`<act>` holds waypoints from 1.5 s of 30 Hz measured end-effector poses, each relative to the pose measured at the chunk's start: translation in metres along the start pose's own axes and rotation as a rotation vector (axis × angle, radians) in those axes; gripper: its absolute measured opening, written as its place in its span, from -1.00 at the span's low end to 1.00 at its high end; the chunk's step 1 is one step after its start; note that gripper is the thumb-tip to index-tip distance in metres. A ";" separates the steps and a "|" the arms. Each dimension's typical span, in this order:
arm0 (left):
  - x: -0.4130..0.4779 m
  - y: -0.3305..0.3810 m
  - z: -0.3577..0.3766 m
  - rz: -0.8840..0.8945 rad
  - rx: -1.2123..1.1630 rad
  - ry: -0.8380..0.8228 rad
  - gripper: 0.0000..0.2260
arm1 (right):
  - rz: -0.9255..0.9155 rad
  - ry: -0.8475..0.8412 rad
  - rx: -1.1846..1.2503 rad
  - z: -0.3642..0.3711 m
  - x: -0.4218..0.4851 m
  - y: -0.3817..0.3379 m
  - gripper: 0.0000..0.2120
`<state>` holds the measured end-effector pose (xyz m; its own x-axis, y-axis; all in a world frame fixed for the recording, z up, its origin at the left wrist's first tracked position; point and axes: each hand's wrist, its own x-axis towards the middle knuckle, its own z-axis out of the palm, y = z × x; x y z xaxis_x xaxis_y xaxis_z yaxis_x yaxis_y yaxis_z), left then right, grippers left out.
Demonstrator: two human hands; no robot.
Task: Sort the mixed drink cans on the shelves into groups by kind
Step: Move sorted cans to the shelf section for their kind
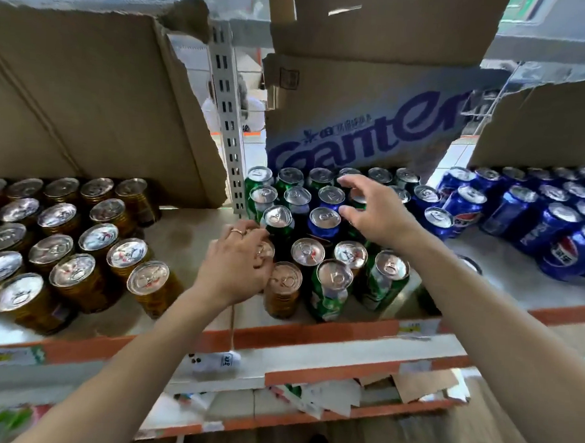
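Hands [236, 264] two; cans [71, 270] dozens (three kinds: gold, green, blue).

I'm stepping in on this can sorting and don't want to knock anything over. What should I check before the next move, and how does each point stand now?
1. Left hand grips a gold can: ok, fingers curled round it.
2. Right hand free: ok, open above the middle cluster, holding nothing.
3. Room beside the gold group: ok, bare shelf next to it.
4. Middle cluster sorted: not ok, gold, green and blue mixed.
5. Blue group upright: not ok, front cans tilted.
6. Held can's weight: cannot tell.
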<state>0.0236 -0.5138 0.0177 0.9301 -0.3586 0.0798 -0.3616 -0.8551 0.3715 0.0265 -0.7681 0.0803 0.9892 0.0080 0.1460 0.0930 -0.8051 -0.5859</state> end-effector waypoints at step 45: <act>-0.012 0.036 -0.097 -0.235 -1.778 0.017 -0.52 | -0.047 0.325 1.182 -0.062 -0.043 -0.050 -0.51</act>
<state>0.0053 -0.5040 0.1193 0.9511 -0.2880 -0.1120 0.2512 0.5096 0.8230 -0.0272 -0.7648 0.1523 0.9236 -0.2624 0.2794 0.3405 0.2269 -0.9124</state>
